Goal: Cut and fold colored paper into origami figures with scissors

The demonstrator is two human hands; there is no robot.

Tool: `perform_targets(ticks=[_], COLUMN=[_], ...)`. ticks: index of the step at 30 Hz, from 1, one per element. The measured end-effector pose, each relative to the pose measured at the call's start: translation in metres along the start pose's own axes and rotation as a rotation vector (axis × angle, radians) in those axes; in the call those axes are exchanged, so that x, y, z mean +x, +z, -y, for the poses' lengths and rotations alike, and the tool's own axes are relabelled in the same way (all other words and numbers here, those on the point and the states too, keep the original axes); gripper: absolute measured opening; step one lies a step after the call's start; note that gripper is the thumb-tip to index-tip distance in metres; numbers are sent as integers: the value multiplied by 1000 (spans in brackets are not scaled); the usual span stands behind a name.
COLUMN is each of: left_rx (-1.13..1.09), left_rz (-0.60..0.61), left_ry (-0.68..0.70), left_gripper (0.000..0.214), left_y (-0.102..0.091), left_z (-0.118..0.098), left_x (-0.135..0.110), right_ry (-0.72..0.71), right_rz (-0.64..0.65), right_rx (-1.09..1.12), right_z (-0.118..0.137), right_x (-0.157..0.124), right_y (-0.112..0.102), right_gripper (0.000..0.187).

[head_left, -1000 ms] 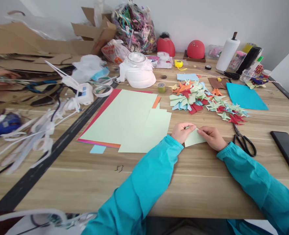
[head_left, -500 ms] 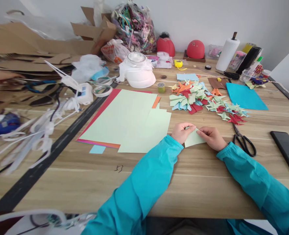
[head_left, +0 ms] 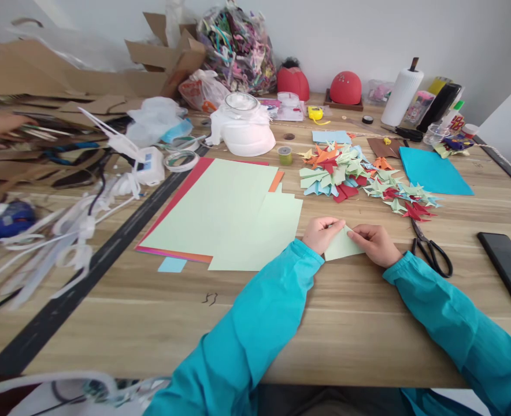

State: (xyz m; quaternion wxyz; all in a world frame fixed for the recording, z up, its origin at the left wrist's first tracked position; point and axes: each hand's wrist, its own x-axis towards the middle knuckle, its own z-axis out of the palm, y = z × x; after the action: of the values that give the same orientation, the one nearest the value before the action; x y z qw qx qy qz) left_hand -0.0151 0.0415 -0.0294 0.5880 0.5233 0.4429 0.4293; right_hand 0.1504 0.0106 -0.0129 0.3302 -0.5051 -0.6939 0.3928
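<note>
A small piece of pale green paper (head_left: 343, 247) is held between my two hands, low over the wooden table. My left hand (head_left: 322, 233) pinches its upper left part with thumb and fingers. My right hand (head_left: 377, 245) has thumb and fingers closed on its upper right side. Larger pale green sheets (head_left: 221, 214) lie to the left of my left hand, over red and orange paper. Beyond my hands is a pile of folded paper cranes (head_left: 346, 167) in green, orange, red and blue. Black-handled scissors (head_left: 431, 249) lie just right of my right hand.
A phone (head_left: 506, 268) lies at the right edge, and bright blue paper (head_left: 436, 170) behind the scissors. A spool of thread (head_left: 285, 155) stands near the cranes. Cables and a power strip (head_left: 149, 166) clutter the left. A co-worker's hand (head_left: 2, 124) holds thin sticks there.
My hands stay nearly in place, and the green paper between them has shifted slightly. At far left, the co-worker's hand has moved and sticks now show in it.
</note>
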Motion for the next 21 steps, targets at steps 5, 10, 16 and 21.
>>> perform_targets(ticks=[5,10,16,21], left_rx=[-131,-136,-155,-110], left_rz=[4,-21,-5,19], left_ry=[-53,-56,-59,-23], left_gripper=[43,46,47,41], left_y=[-1,0,-1,0], left_z=[2,3,4,4], left_x=[0,1,1,2], right_ry=[-8,-12,-10,-5], right_rz=[4,4,-14,-16], right_rx=[-7,-13,2,12], right_z=[0,0,-1,-3], right_x=[0,1,1,2], right_y=[0,0,0,1], right_gripper=[44,44,43,43])
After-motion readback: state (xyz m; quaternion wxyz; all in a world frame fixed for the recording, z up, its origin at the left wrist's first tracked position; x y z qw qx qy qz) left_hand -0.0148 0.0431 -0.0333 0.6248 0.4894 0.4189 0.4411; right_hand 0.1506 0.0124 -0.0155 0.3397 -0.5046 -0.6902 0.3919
